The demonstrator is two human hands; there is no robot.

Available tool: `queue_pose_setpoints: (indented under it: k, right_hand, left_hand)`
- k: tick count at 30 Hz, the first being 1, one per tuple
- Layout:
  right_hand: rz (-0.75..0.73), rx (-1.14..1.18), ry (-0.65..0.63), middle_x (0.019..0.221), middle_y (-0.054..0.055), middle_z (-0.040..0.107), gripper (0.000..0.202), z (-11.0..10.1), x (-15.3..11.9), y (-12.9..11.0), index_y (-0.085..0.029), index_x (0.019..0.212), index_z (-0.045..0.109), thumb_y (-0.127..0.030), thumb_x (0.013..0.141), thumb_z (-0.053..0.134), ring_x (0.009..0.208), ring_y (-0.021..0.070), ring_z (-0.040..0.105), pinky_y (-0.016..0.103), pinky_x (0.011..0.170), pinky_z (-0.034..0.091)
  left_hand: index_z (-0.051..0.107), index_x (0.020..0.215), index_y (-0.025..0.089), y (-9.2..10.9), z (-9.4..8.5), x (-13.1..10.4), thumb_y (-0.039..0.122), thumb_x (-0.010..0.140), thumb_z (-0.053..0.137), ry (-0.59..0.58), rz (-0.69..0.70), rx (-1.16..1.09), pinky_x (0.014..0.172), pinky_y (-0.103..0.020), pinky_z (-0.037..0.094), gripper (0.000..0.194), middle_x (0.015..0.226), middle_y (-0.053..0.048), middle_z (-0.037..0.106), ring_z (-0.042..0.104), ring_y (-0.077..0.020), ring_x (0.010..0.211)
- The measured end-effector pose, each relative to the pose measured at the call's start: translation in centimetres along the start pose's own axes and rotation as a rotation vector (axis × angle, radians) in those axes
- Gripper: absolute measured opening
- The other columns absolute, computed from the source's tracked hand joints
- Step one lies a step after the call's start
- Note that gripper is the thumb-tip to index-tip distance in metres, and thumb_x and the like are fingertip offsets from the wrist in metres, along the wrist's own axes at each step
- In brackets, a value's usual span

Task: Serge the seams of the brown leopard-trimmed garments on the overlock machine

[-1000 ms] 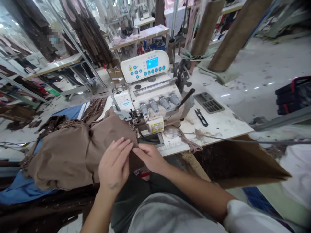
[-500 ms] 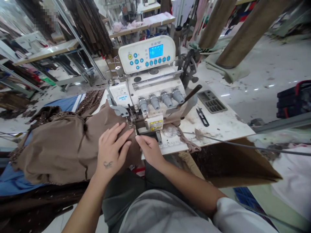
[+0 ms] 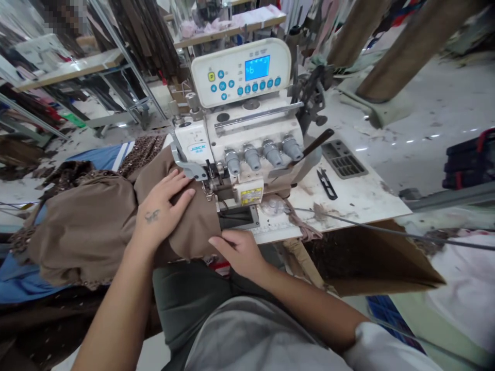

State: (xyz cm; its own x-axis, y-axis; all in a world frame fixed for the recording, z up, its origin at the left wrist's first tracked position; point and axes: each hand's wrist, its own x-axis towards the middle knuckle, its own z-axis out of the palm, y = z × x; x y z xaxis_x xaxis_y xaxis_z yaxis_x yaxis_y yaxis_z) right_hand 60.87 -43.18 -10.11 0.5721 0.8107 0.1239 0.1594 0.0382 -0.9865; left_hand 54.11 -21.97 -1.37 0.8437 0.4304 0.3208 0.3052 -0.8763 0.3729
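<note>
Brown fabric (image 3: 88, 221) spreads over the left of the table and runs up to the needle area of a white overlock sewing machine (image 3: 255, 121). My left hand (image 3: 160, 208) lies flat on the fabric, left of the presser foot (image 3: 209, 191), fingers stretched toward the machine. At the fabric's right edge, nearer my lap, my right hand (image 3: 242, 252) pinches the cloth between thumb and fingers. The edge passes beside the machine's open front plate (image 3: 240, 217). A blue display (image 3: 257, 68) glows on the control panel.
Black thread snips (image 3: 327, 184) lie on the table right of the machine, near a grey compartment tray (image 3: 344, 158). A cardboard box (image 3: 382, 257) stands below the table's right edge, with a dark cable (image 3: 371, 226) crossing above. Blue cloth (image 3: 17, 283) lies under the brown fabric.
My left hand has slid left and away from the presser foot. My right hand has moved down toward my lap, pinching the fabric edge. More fabric now shows flat between the hands.
</note>
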Motion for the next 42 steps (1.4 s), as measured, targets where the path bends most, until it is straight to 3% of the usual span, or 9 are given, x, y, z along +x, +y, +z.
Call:
queue_pose_setpoints:
  k: [4, 7, 10, 14, 23, 31, 34, 39, 42]
  right_hand:
    - [0.104, 0.271, -0.027, 0.061, -0.005, 0.034, 0.055, -0.1, 1.4, -0.9, -0.023, 0.064, 0.039, -0.06, 0.098, 0.062, 0.058, 0.0145, 0.059, 0.022, 0.05, 0.039]
    - [0.107, 0.32, -0.064, 0.062, -0.003, 0.055, 0.049, -0.2, 1.0, -1.1, -0.022, 0.068, 0.051, -0.057, 0.1, 0.061, 0.068, 0.0206, 0.073, 0.023, 0.052, 0.046]
    - [0.033, 0.206, -0.069, 0.073, 0.002, 0.074, 0.041, -0.3, 0.2, -0.9, -0.02, 0.072, 0.065, -0.047, 0.103, 0.06, 0.07, 0.0197, 0.075, 0.025, 0.06, 0.052]
    - [0.017, 0.215, -0.024, 0.075, 0.004, 0.078, 0.04, -0.1, 0.3, -0.5, -0.02, 0.078, 0.074, -0.048, 0.103, 0.061, 0.069, 0.0202, 0.075, 0.029, 0.066, 0.058]
    - [0.141, 0.45, 0.071, 0.096, 0.009, 0.083, 0.041, 0.5, 2.2, -0.4, -0.02, 0.092, 0.082, -0.059, 0.096, 0.069, 0.066, 0.0193, 0.078, 0.028, 0.063, 0.064]
    - [0.083, 0.29, -0.047, 0.079, 0.006, 0.079, 0.034, -0.1, 1.9, 2.3, -0.02, 0.087, 0.084, -0.05, 0.097, 0.071, 0.063, 0.0173, 0.075, 0.026, 0.062, 0.063]
    - [0.072, 0.27, -0.073, 0.074, 0.005, 0.077, 0.035, -0.1, 2.0, 2.5, -0.02, 0.087, 0.083, -0.049, 0.099, 0.07, 0.059, 0.0164, 0.072, 0.027, 0.059, 0.062]
    - [0.094, 0.256, -0.074, 0.068, 0.004, 0.074, 0.037, -0.2, 2.1, 2.2, -0.02, 0.09, 0.082, -0.051, 0.101, 0.066, 0.059, 0.0175, 0.071, 0.028, 0.061, 0.061]
    - [0.023, 0.215, -0.126, 0.094, 0.008, 0.08, 0.033, -0.5, 2.1, 2.2, -0.022, 0.108, 0.081, -0.051, 0.099, 0.069, 0.085, 0.0231, 0.076, 0.034, 0.078, 0.063]
  left_hand:
    - [0.078, 0.121, 0.027, -0.2, -0.2, 1.5, 0.039, 0.101, 0.059, 0.157, -0.045, 0.04, 0.112, -0.042, 0.05, 0.03, 0.132, -0.003, 0.074, 0.067, -0.0271, 0.128]
    - [0.076, 0.12, 0.022, 1.5, -0.3, -1.1, 0.028, 0.101, 0.058, 0.379, 0.028, 0.069, 0.107, -0.038, 0.053, 0.027, 0.124, -0.007, 0.077, 0.071, -0.0243, 0.119]
    - [0.074, 0.122, 0.023, 3.8, 0.1, -5.3, 0.018, 0.097, 0.063, 0.318, 0.19, 0.026, 0.112, -0.04, 0.05, 0.028, 0.124, -0.006, 0.077, 0.07, -0.0234, 0.122]
    - [0.07, 0.133, 0.026, 5.4, 1.3, -7.5, 0.025, 0.098, 0.064, 0.186, 0.106, 0.052, 0.122, -0.05, 0.041, 0.035, 0.137, -0.005, 0.071, 0.06, -0.028, 0.138]
    - [0.069, 0.136, 0.023, 1.8, 1.9, -1.6, 0.044, 0.101, 0.058, 0.055, -0.081, -0.106, 0.128, -0.046, 0.037, 0.043, 0.147, -0.004, 0.065, 0.043, -0.0264, 0.153]
    - [0.071, 0.135, 0.033, -3.1, 1.9, 1.4, 0.05, 0.101, 0.053, -0.005, -0.252, -0.325, 0.131, -0.047, 0.026, 0.042, 0.168, 0.0, 0.041, 0.039, -0.0279, 0.154]
    - [0.056, 0.15, 0.038, -3.3, 0.7, -0.1, 0.055, 0.104, 0.045, -0.056, -0.335, -0.346, 0.13, -0.045, 0.027, 0.05, 0.16, 0.001, 0.051, 0.045, -0.0246, 0.15]
    - [0.019, 0.168, 0.032, -3.2, 0.5, -7.1, 0.058, 0.098, 0.06, -0.076, -0.28, -0.378, 0.127, -0.041, 0.031, 0.085, 0.173, -0.006, 0.029, 0.034, -0.027, 0.157]
    - [0.051, 0.151, 0.024, -2.1, 2.8, -10.8, 0.044, 0.097, 0.064, 0.051, -0.263, -0.258, 0.101, -0.039, 0.055, 0.059, 0.137, -0.012, 0.068, 0.067, -0.0272, 0.12]
